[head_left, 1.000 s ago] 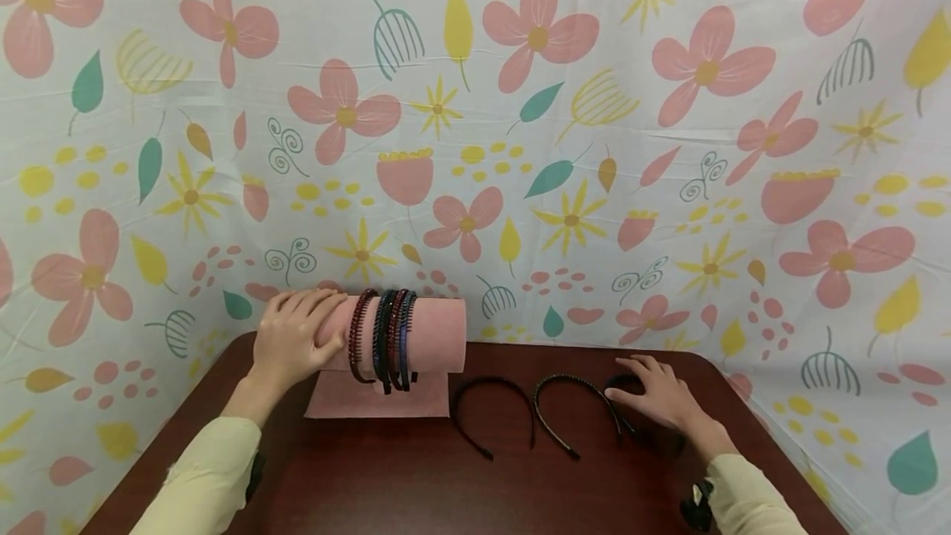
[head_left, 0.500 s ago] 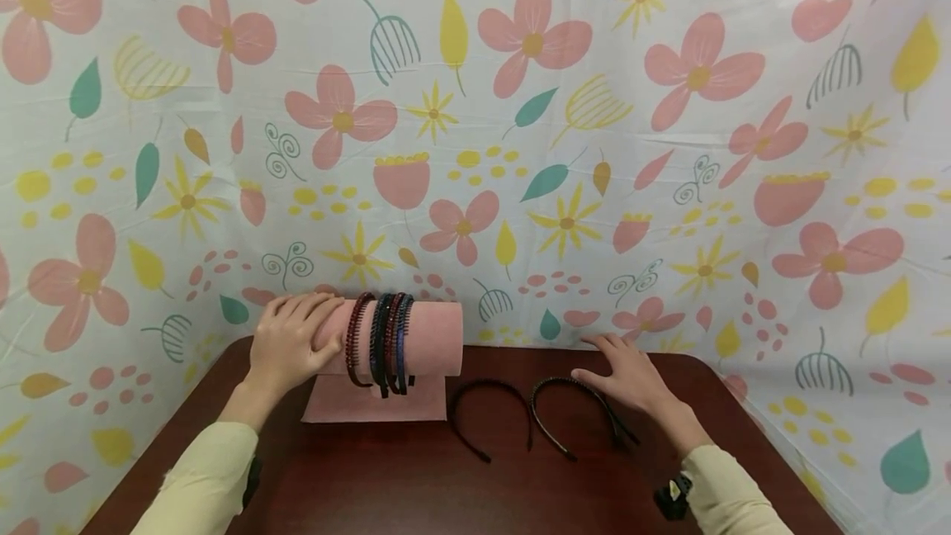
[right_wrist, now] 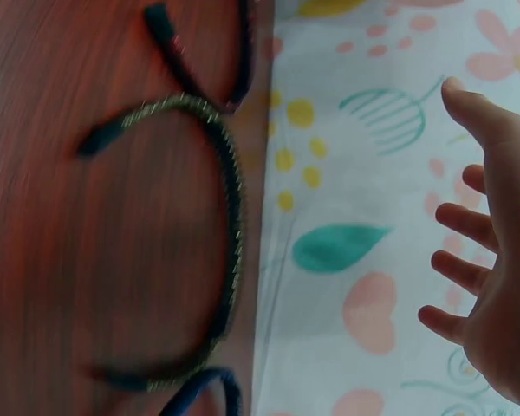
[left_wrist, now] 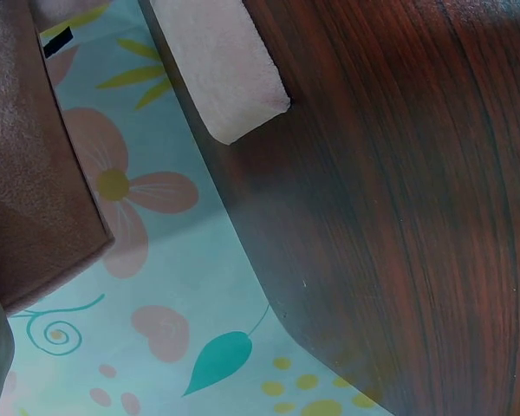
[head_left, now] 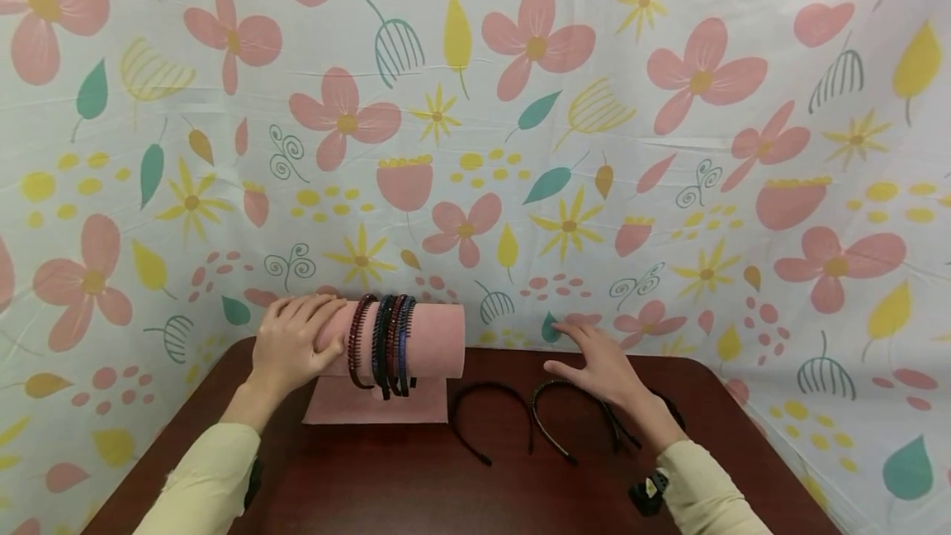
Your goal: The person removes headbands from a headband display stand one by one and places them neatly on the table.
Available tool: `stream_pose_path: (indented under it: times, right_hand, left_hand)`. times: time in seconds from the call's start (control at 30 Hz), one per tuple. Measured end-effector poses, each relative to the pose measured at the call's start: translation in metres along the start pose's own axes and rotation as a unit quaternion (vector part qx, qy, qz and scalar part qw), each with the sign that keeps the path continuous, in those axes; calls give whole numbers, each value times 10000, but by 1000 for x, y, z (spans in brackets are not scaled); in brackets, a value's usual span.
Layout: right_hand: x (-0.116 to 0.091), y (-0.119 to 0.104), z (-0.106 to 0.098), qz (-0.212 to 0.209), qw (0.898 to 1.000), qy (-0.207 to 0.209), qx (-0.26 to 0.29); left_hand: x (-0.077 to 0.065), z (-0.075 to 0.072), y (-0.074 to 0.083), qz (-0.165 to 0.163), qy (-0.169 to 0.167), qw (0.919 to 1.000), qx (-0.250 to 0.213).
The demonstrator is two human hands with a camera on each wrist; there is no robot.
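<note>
My left hand [head_left: 293,345] grips the left end of a pink fuzzy headband stand [head_left: 438,341], fingers over the top and thumb along the front. Several toothed headbands [head_left: 382,345] in dark red, black and blue circle its roll. The left wrist view shows the roll's end [left_wrist: 35,156] and the stand's base [left_wrist: 225,74]. My right hand [head_left: 605,366] holds nothing, fingers spread, above a row of loose headbands. Nearest below it is a gold-flecked black headband [right_wrist: 234,217]; left of that lies a dark headband [head_left: 490,385].
Farther right, more dark headbands [head_left: 669,404] lie partly hidden behind my right forearm. In the right wrist view a blue headband [right_wrist: 212,377] shows at the bottom. The dark wood table [head_left: 386,485] meets a flower-printed cloth [head_left: 475,147] at its back edge.
My right hand has come away from the black headbands at the right and moved left, over the gold-flecked one. My left hand stays on the stand.
</note>
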State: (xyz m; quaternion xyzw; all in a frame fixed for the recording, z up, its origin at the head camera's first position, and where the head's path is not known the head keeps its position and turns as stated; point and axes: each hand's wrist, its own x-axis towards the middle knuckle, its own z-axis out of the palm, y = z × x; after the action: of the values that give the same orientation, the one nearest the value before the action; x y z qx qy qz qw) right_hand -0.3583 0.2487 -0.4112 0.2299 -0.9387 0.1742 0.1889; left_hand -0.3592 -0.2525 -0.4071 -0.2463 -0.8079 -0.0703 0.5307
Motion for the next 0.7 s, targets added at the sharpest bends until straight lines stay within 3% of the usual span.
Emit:
stream_pose_path:
  times: [0.43,0.7]
  right_hand:
    - [32,-49,-1,-428,9975,135,541]
    - [51,-82,0,-849,9940,157,669]
  left_hand:
    - [1,-2,1,-16,-78,10000,-31]
    - [1,-1,1,16,79,9999,-86]
